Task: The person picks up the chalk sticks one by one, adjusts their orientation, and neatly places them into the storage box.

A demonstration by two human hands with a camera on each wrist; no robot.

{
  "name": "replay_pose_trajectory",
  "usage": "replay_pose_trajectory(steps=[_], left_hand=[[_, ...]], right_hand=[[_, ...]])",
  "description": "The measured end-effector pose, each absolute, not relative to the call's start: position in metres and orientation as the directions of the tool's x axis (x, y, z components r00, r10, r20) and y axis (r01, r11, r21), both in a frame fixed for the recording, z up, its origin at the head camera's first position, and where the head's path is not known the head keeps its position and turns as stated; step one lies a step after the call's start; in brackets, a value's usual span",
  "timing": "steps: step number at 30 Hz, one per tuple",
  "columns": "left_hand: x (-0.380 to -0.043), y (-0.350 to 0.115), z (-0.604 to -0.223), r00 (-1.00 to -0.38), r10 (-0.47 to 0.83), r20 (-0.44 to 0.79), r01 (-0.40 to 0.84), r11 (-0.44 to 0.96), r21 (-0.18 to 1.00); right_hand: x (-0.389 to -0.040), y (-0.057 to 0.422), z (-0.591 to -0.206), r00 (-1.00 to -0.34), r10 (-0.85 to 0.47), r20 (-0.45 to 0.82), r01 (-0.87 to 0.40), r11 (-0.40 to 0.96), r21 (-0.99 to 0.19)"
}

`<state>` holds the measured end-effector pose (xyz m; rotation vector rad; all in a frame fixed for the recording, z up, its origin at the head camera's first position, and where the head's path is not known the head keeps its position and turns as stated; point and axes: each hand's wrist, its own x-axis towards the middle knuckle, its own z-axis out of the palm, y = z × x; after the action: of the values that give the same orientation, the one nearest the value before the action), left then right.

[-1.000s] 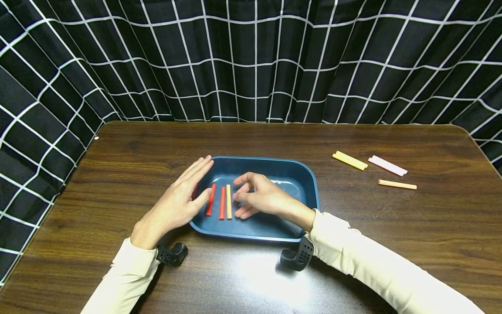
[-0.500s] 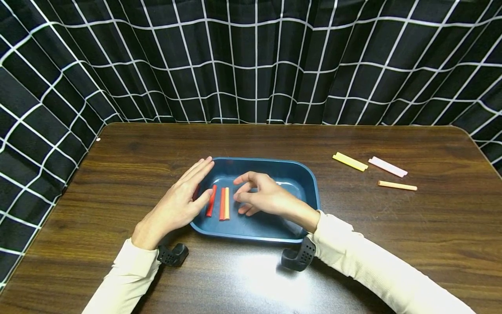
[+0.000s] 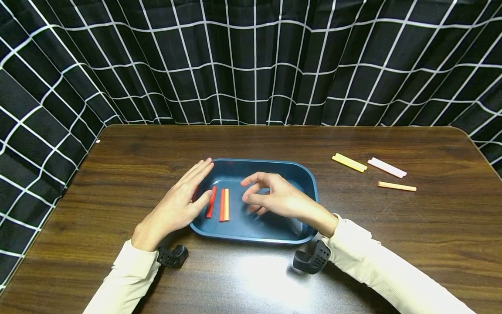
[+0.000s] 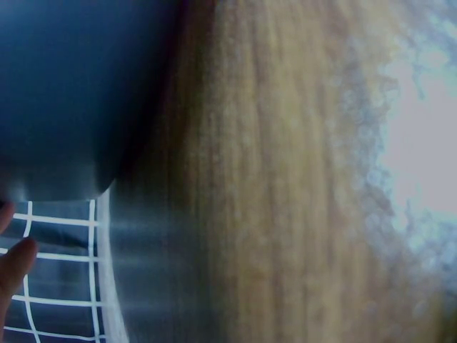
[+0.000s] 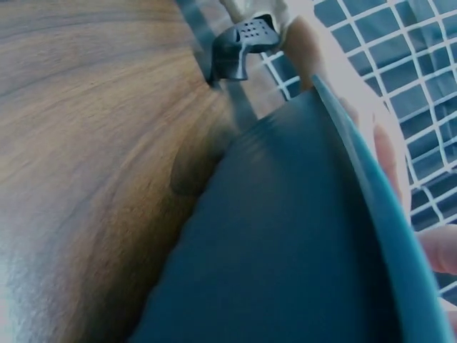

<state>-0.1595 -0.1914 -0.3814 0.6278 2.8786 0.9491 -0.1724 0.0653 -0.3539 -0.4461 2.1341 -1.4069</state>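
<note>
Right hand [image 3: 270, 195] hovers over the blue tray [image 3: 245, 229], near a pale-orange stick [image 3: 226, 205].

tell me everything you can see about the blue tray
The blue tray is rectangular, with rounded corners, raised walls and a thin rim; it looks like glossy plastic. It stands upright on the wood-grain table. On its floor, toward the left end, lie two red sticks and a pale orange stick. The left hand hides part of its left rim and the right hand is over its interior; whether either touches it is unclear.
</note>
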Motion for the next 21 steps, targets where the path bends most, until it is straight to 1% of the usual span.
replay_pose_trajectory(steps=[4, 10, 14, 21], left_hand=[[-0.160, -0.191, -0.382, -0.918, 0.387, 0.083, 0.361, 0.734, 0.575], [-0.159, -0.192, -0.383, -0.913, 0.396, 0.100, 0.377, 0.722, 0.581], [-0.159, -0.192, -0.382, -0.910, 0.401, 0.103, 0.382, 0.716, 0.585], [-0.160, -0.192, -0.383, -0.907, 0.404, 0.115, 0.392, 0.715, 0.580]], right_hand=[[-0.170, 0.073, -0.352, -0.801, -0.555, -0.223, -0.027, 0.406, -0.913], [-0.166, 0.085, -0.348, -0.812, -0.567, -0.138, -0.112, 0.383, -0.917], [-0.165, 0.094, -0.346, -0.818, -0.566, -0.101, -0.139, 0.364, -0.921], [-0.161, 0.109, -0.343, -0.827, -0.561, -0.044, -0.206, 0.375, -0.904]])
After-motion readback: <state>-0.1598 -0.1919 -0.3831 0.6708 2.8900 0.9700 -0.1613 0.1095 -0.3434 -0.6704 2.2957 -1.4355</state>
